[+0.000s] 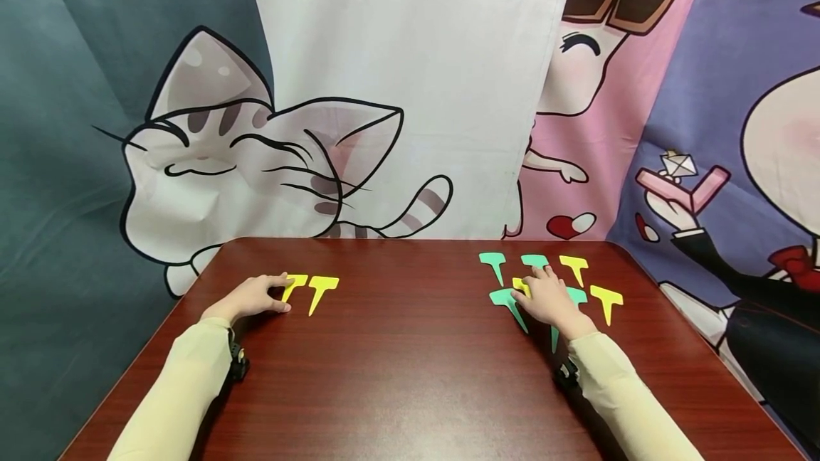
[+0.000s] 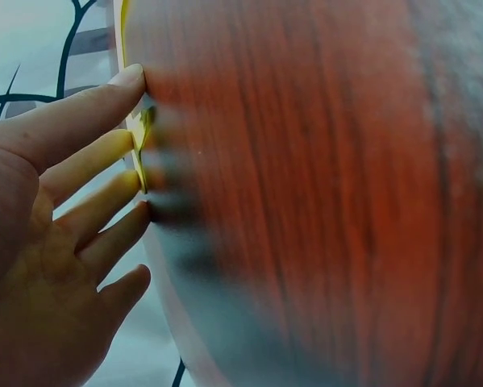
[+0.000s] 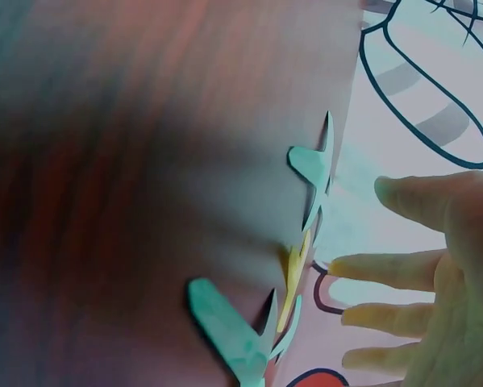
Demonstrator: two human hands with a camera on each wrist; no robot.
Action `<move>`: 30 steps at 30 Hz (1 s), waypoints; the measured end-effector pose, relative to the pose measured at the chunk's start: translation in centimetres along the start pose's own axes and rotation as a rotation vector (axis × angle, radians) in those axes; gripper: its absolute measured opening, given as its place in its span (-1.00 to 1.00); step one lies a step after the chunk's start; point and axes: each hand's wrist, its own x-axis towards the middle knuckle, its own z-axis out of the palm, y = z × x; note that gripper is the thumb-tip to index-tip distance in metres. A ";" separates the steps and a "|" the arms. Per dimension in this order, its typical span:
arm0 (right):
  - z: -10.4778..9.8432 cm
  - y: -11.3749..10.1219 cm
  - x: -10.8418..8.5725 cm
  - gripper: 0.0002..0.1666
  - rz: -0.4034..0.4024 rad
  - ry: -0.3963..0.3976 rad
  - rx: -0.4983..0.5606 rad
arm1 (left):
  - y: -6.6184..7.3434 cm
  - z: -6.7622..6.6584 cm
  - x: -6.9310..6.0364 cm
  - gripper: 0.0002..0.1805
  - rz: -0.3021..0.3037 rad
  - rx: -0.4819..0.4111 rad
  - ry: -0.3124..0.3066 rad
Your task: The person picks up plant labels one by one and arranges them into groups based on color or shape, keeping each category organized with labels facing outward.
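Note:
On the left of the table, my left hand [image 1: 252,297] reaches a yellow T-shaped plant label [image 1: 295,284], thumb and index finger on either side of it. A second yellow plant label [image 1: 322,292] lies just right of it. In the left wrist view the fingers are spread and fairly straight at the label [image 2: 142,149]. Over on the right, my right hand [image 1: 551,299] hovers above a group of labels, fingers extended, partly hiding a yellow label [image 1: 522,285] and a green one [image 1: 534,260]. A green label [image 1: 508,304] lies beside its thumb. The right wrist view shows nothing held.
Around the right hand lie more labels, among them a green one [image 1: 492,263] at the back and yellow ones [image 1: 574,267] to its right. The brown wooden table [image 1: 397,361] ends at a cartoon-printed curtain [image 1: 416,55] behind it.

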 end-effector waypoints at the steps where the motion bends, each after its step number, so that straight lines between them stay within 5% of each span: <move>1: 0.0 0.1 -0.1 -0.42 0.005 0.000 -0.006 | 0.0 0.0 0.0 -0.20 0.000 0.000 0.001; 18: -0.4 1.0 -1.0 -0.66 0.102 0.021 -0.090 | -0.2 0.0 0.1 -0.21 0.005 0.014 0.009; 30: -0.2 1.0 -0.2 -0.52 0.163 0.051 -0.074 | -0.2 0.0 0.3 -0.22 -0.003 0.027 0.001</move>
